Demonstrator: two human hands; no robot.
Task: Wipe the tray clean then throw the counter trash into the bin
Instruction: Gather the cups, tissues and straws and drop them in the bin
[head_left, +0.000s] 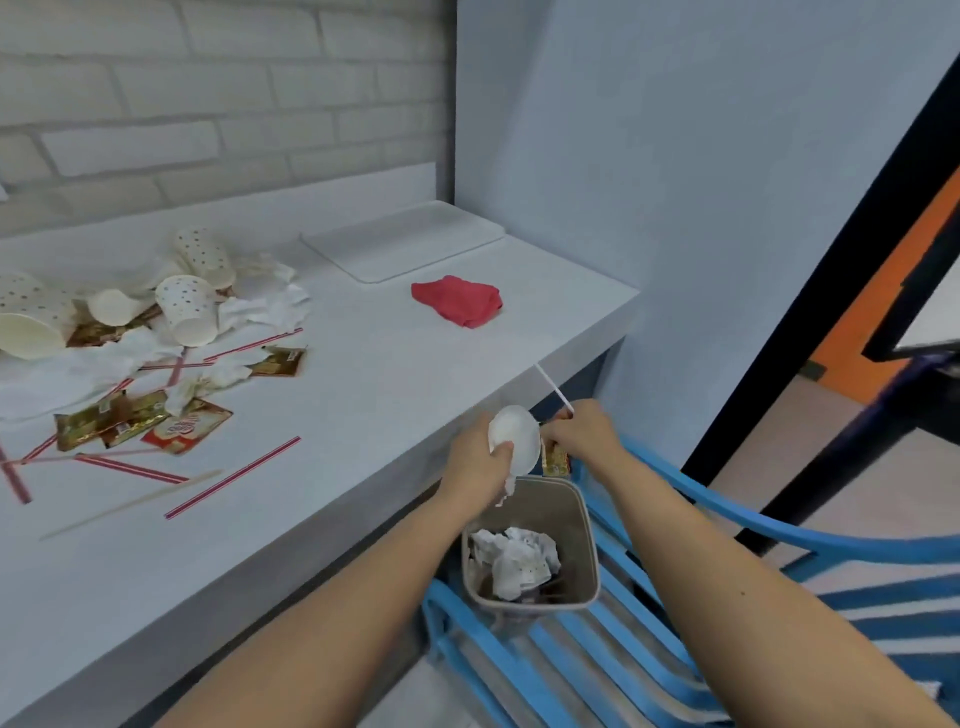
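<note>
The bin (579, 525) is small and tan. It sits on a blue chair (779, 530) right beside the edge of the white counter (363, 415). Inside the bin is a lump of crumpled paper (514, 561).

My two arms reach out side by side, and both hands are just above the bin's far rim. My left hand (475, 462) is turned a bit on its side. Its fingers are curled round a white cup (514, 434), and my thumb presses into the cup's side. A scrap of tissue (506, 488) hangs down from this hand toward the bin.

My right hand (584, 434) is just beside the cup. Its fingers are bunched together, pinching a thin white straw (553, 387) that sticks up and away from the bin. A gold packet (555, 460) hangs under this hand, right above the bin's rim.

The tray (402, 241) is white and flat. It lies on the counter far past the bin, in the back corner by the wall. A red cloth (457, 300) lies between the tray and the bin. The trash pile (130, 338) of dotted cups, napkins, packets and striped straws lies on the counter well to the left of the bin.
</note>
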